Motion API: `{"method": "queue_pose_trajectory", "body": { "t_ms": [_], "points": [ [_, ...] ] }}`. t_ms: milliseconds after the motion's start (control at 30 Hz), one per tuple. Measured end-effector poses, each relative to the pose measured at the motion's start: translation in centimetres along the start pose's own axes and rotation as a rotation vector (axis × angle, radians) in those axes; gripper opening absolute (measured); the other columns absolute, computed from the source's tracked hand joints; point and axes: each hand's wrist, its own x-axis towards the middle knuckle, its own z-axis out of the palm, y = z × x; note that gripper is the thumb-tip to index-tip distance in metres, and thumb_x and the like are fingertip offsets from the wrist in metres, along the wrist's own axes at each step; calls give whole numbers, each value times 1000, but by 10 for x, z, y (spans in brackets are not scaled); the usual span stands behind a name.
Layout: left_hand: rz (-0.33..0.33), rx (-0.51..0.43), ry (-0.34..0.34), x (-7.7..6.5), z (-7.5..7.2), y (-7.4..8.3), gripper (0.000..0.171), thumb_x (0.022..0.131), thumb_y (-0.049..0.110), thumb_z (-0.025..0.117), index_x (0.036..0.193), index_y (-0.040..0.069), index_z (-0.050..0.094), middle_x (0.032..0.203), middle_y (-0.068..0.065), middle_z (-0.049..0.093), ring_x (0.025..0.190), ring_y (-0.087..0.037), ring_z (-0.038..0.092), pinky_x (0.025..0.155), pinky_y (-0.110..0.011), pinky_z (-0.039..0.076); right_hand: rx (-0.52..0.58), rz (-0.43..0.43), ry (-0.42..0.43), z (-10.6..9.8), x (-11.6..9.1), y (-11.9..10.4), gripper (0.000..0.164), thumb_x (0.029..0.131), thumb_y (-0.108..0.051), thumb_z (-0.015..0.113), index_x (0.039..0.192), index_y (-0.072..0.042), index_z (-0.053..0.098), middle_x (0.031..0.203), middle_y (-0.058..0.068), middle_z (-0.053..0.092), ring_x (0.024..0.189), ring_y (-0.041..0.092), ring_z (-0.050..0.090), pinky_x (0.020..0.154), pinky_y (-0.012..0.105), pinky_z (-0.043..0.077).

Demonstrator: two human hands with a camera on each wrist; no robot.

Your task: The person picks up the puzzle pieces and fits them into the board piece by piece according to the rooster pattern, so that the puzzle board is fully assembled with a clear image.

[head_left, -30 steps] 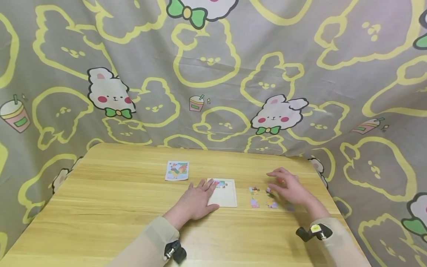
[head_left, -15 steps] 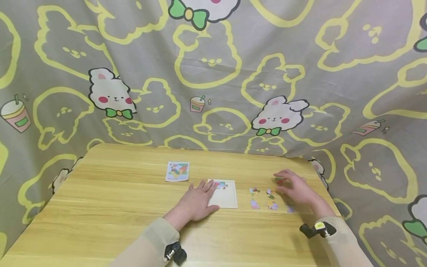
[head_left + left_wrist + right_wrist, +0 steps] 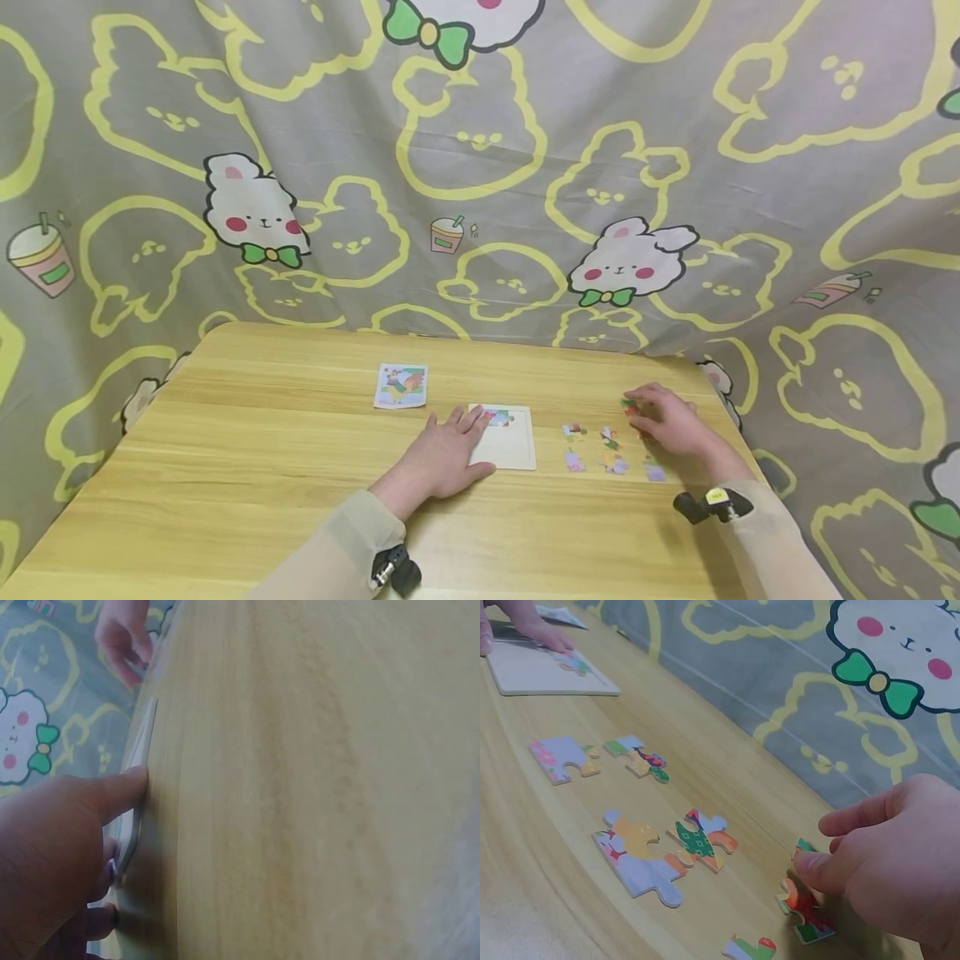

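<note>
My left hand [image 3: 448, 454] lies flat at the left side of a white puzzle board [image 3: 513, 450], fingers spread over its edge. In the left wrist view its thumb [image 3: 124, 791] is beside the board's edge. A few colourful pieces [image 3: 497, 417] sit along the top of the board. My right hand [image 3: 675, 425] is over the loose pieces on the right, thumb and index finger curved around a red and green puzzle piece [image 3: 631, 408]. The thumb hides most of it in the right wrist view; I cannot tell whether it is pinched.
Several loose puzzle pieces [image 3: 641, 859] lie in short rows right of the board, some partly under my right hand. A picture card [image 3: 401, 386] of a rooster lies back left on the wooden table [image 3: 247, 467]. A patterned curtain [image 3: 495, 150] hangs behind the table.
My right hand has moved a little to the right, its thumb and fingertips now closer around the red and green piece, uncovering more nearby pieces. The left hand has stayed on the board.
</note>
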Motion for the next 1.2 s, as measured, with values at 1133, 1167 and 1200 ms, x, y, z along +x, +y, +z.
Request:
{"method": "queue_pose_trajectory", "body": {
  "t_ms": [1133,1167,1200],
  "points": [
    [-17,34,-1,-1,0,2,82,106,62,52,167,11,34,173,-5,29,157,-35,29,119,-66,28,184,15,33,12,8,2,38,93,7,77,128,15,66,96,12,65,68,15,64,55,29,56],
    [-17,33,-3,-1,0,2,82,106,62,51,167,11,33,173,-5,28,157,-34,29,119,-66,28,177,6,27,11,8,1,38,93,9,75,129,15,66,100,13,65,71,15,63,56,29,56],
    [-17,33,-5,-1,0,2,82,106,62,51,167,11,33,173,-5,28,157,-34,28,119,-66,28,166,-1,24,11,8,0,38,93,10,75,129,16,66,102,14,66,74,16,63,58,29,56]
  ]
}}
